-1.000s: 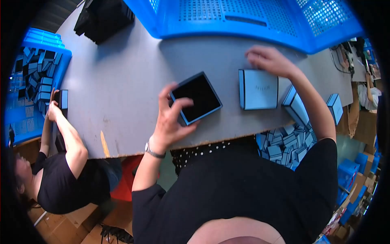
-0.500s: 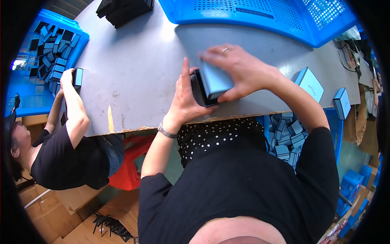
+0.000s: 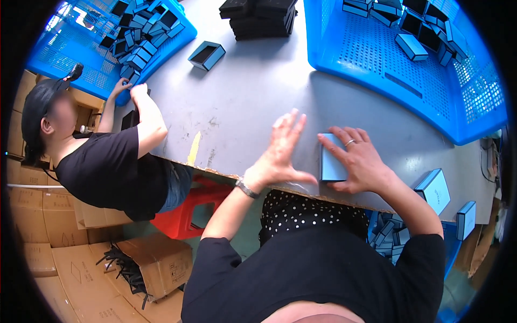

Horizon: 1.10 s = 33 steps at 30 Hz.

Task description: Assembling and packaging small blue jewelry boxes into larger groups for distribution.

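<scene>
A light blue box [image 3: 333, 162] with dark edges lies flat on the grey table near its front edge. My right hand [image 3: 358, 161] grips it from the right, fingers over the far edge and thumb at the near side. To the left of the box, my left hand [image 3: 277, 153] is open with fingers spread, holding nothing and apart from the box. Two more light blue boxes, one on the table [image 3: 434, 191] and one at its edge [image 3: 466, 220], stand beyond my right forearm.
Blue crates [image 3: 388, 81] [image 3: 75, 72] with small boxes stand at the far right and far left. A black stack [image 3: 258, 21] and an open blue-edged box [image 3: 207, 55] sit on the table [image 3: 242, 86]. A co-worker [image 3: 107, 145] reaches to the left crate.
My left hand has come away from the box. The box, earlier tilted between both hands with a black part showing, now lies flat. An open box has appeared on the table near the co-worker.
</scene>
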Each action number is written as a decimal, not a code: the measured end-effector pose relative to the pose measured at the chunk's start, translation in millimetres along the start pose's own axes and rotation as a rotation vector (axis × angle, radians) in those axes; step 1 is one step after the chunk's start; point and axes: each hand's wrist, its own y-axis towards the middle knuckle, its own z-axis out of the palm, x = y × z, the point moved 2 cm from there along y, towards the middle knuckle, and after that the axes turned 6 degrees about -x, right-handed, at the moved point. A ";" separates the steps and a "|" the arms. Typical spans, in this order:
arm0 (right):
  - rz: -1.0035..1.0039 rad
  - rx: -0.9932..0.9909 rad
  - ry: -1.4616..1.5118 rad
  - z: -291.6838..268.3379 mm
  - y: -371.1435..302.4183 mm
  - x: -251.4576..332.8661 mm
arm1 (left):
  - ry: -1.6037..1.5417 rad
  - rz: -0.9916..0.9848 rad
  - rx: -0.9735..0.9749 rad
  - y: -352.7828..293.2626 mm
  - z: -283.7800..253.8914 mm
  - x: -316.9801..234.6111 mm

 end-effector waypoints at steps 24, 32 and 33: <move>1.012 -0.301 -0.378 -34.1 62.4 -449.2 | 0.122 -0.151 -0.226 57.5 -68.4 133.4; 0.254 -0.319 0.403 -39.5 12.1 -211.1 | -0.346 -0.080 -0.074 62.5 20.7 51.6; 0.183 -0.281 0.475 -37.3 9.6 -177.8 | -0.483 -0.088 -0.043 62.3 31.8 41.1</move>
